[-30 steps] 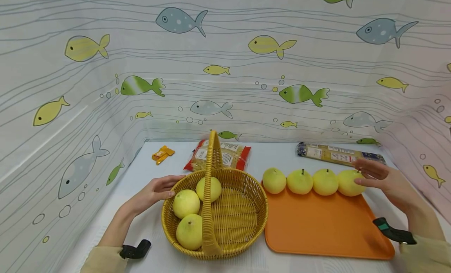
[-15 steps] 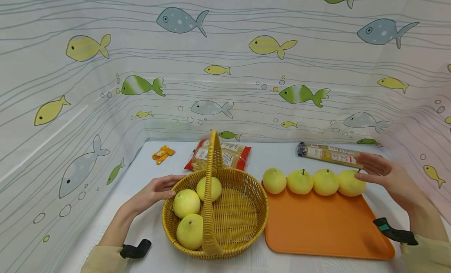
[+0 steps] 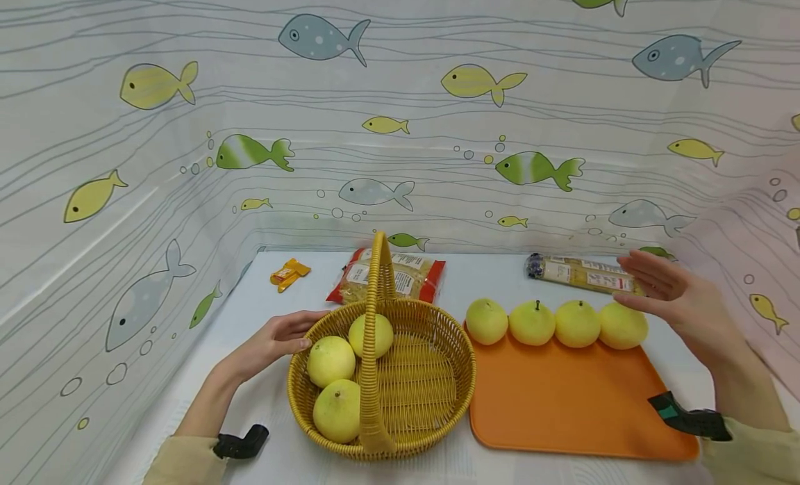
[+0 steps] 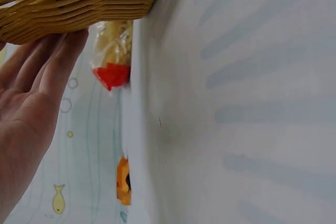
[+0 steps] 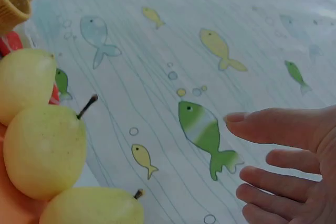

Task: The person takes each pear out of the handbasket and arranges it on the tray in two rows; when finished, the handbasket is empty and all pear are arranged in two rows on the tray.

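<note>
Four yellow pears (image 3: 532, 325) sit along the orange tray's (image 3: 569, 405) far edge. The right hand (image 3: 684, 304) is near the end one, fingers apart, holding nothing. The left hand (image 3: 282, 338) touches the basket (image 3: 467, 363), fingers straight. Pears look smooth, maybe heavy, and could bruise: hold their fat middles gently.

soft, even light in the head view; both wrist views dimmer, greyer.
</note>
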{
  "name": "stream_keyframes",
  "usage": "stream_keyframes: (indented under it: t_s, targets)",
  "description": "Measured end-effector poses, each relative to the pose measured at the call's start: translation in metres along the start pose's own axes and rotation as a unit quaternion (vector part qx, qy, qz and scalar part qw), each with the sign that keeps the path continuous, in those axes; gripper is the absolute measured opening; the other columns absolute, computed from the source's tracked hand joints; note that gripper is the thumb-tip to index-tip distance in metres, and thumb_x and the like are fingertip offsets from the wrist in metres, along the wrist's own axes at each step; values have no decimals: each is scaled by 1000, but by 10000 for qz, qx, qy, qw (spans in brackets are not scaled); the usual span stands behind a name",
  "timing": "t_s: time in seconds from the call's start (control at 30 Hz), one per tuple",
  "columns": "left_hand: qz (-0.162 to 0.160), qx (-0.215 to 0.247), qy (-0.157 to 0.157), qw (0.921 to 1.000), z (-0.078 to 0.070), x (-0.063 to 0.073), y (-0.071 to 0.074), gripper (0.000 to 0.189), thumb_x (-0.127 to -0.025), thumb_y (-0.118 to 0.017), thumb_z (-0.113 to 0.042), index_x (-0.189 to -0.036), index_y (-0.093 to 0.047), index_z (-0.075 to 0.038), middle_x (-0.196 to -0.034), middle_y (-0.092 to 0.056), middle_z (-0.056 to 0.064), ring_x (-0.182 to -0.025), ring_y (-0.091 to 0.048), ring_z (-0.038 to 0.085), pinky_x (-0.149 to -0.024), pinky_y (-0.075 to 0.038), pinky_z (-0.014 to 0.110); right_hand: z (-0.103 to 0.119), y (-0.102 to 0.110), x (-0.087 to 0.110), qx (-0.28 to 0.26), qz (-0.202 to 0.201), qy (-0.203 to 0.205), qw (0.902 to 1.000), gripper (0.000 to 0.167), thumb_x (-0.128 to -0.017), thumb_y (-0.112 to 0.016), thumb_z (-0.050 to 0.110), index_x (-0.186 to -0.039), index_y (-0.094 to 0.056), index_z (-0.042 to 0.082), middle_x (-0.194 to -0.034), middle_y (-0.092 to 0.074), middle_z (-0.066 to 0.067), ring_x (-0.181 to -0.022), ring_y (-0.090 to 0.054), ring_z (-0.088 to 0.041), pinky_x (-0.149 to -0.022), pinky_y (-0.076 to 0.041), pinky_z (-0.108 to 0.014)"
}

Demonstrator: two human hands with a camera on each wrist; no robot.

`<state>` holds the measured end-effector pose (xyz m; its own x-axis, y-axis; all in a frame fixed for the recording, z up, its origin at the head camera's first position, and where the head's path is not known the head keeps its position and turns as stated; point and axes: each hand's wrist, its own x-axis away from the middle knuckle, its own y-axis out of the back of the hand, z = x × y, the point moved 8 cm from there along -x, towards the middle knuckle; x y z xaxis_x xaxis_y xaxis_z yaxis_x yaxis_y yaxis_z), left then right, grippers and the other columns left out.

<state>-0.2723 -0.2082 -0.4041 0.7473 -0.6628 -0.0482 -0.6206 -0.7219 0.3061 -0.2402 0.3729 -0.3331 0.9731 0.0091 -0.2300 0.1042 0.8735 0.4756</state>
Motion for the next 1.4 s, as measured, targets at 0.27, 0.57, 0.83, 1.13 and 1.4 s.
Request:
stream_keyframes:
  t_s: [0.27,0.57,0.83,1.13,1.4]
  targets:
    - [-32,-3,40,10000,2,0,1,51,-101,-51,-5,-150,-39,1,-152,-42,26,-132,-53,8,-100,-48,23,22,-24,-1,124,-98,2,9999,75,-91,-74,16,-156,-36,20,-142,-53,11,-119,-48,18,-90,-41,-2]
    - [-58,22,111,9999,4,0,3,51,-101,-51,-6,-150,-40,1,-152,-42,26,-131,-54,6,-99,-49,23,41,-55,0,204,184,-68,9996,76,-90,-75,26,-156,-36,22,-149,-51,-1,-131,-49,3,-90,-42,-3]
    - [-59,52,116,9999,4,0,3,51,-101,-51,-6,-150,-40,0,-152,-43,25,-131,-54,9,-99,-49,24,55,-79,1,134,442,131,9988,73,-89,-77,25,-153,-41,18,-150,-49,-11,-135,-49,-4,-94,-40,-4]
    - [-87,-27,137,9999,4,2,4,51,-101,-52,-6,-151,-41,-1,-153,-42,24,-131,-53,5,-100,-47,22,76,-104,8,55,600,496,9969,70,-89,-77,23,-150,-45,16,-148,-51,-13,-138,-49,-21,-94,-41,-5]
    - [-78,-39,132,9999,2,0,2,51,-101,-52,-7,-150,-41,-1,-153,-42,24,-130,-54,7,-100,-47,23,83,-127,15,-18,902,458,9949,71,-89,-77,27,-152,-43,22,-149,-51,-6,-140,-45,-30,-98,-40,-7]
